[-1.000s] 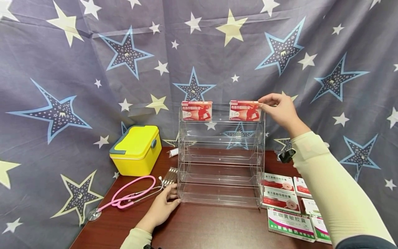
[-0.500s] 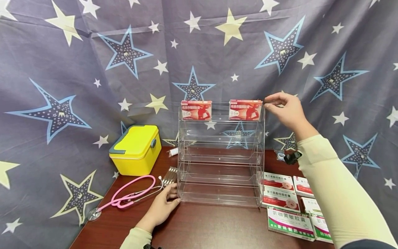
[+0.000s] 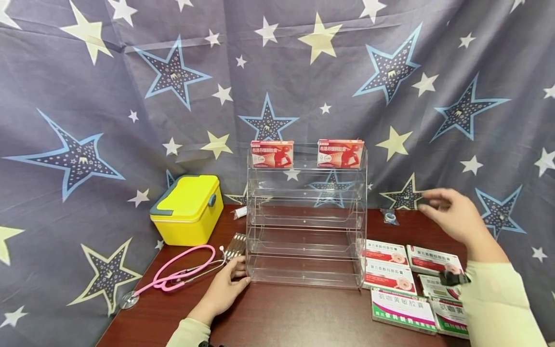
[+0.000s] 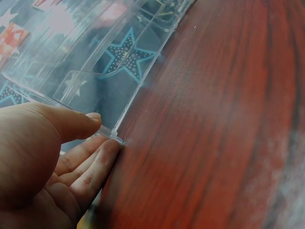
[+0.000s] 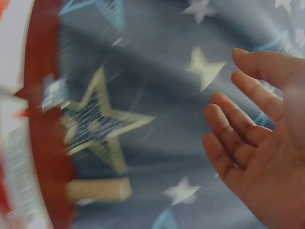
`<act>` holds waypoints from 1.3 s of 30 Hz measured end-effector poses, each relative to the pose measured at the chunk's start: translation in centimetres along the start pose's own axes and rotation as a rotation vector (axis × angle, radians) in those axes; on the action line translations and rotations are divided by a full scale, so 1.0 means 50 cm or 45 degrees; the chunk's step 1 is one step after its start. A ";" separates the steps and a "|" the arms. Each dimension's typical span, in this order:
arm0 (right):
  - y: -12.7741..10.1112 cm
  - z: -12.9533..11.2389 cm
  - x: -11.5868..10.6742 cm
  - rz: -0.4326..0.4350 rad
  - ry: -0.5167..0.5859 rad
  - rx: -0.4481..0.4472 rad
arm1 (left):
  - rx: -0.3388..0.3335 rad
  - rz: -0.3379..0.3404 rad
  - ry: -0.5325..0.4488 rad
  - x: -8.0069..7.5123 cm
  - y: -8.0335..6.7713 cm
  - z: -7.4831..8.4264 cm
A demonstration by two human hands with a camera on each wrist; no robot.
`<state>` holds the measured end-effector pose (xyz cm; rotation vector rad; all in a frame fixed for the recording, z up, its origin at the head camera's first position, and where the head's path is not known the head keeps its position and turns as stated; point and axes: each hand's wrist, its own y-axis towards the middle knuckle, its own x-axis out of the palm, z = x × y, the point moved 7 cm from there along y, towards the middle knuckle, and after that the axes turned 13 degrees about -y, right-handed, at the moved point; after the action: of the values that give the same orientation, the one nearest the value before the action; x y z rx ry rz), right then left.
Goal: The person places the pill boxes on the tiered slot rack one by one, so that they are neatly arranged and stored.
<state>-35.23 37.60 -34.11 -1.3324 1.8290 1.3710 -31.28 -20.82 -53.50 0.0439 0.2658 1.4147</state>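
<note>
The left hand (image 3: 223, 291) gripped the rack (image 3: 305, 221) by its lower left corner, thumb on one side of the thin panel and fingers on the other. The right hand (image 3: 455, 217) was unclasped and held nothing, its fingers parted and slightly bent; from the head it appeared just in front of the table's back edge, toward the right, well apart from the rack. Two red boxes stood upright on the rack's top tier, the left box (image 3: 272, 154) at one end and the right box (image 3: 340, 154) at the other, with a gap between them. Both were away from the right hand and high above the left.

The rack was clear, glossy plastic, stepped in tiers between sloping sides. Flat printed cartons (image 3: 390, 277), white with red or green bands, lay along the table's right side, beside the rack's foot.

The table (image 3: 299, 318) had a dark red, streaked wood grain. Near its back left corner sat a smooth yellow bin (image 3: 186, 209); a pink stethoscope (image 3: 162, 279) curled by the left edge. Behind hung a creased grey-blue curtain (image 3: 290, 72) patterned with stars.
</note>
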 end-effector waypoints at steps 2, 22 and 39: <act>-0.026 0.045 0.031 -0.077 -0.033 0.016 | -0.003 0.001 0.004 -0.001 0.001 -0.002; -0.146 0.258 0.148 -0.595 -0.154 0.157 | -0.001 -0.001 0.008 0.000 0.000 -0.001; -0.153 0.272 0.172 -0.637 -0.108 0.138 | 0.003 0.002 0.027 -0.001 -0.002 0.000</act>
<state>-34.01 46.39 -49.57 -1.5154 1.3656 1.0282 -31.22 -20.88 -53.52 0.0313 0.2849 1.4170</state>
